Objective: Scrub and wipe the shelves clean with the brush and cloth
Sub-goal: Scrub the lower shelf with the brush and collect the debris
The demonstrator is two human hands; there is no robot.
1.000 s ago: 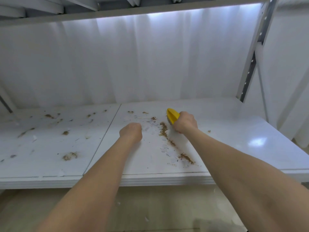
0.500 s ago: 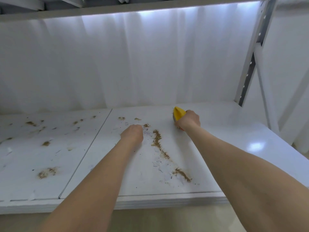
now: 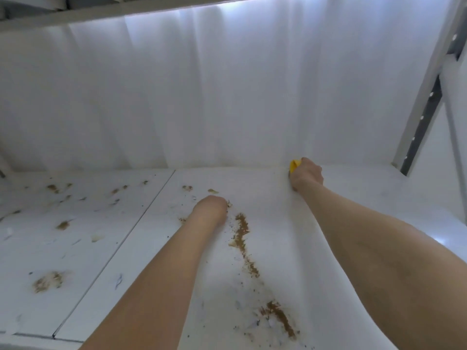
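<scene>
At back edge of shelf [image 3: 353, 198], right hand [image 3: 307, 174] curls tight round brush [image 3: 294, 165], yellow tip poking out left of knuckles, probably placed to pull grit forward. Dirt streak [image 3: 241, 228] lies nearer, left of grip. Left hand [image 3: 211, 208] fisted beside streak, nothing seen inside, likely bracing.

On the shelf [image 3: 353, 223], the brush [image 3: 294, 165] is way back at 1 o'clock against the curtain [image 3: 227, 97], under the right hand [image 3: 307, 174]. The left hand [image 3: 209, 209] is mid-shelf at 12, with the dirt trail [image 3: 242, 228] just right of it, running toward 5. The upright post [image 3: 424, 117] is at 2.
</scene>
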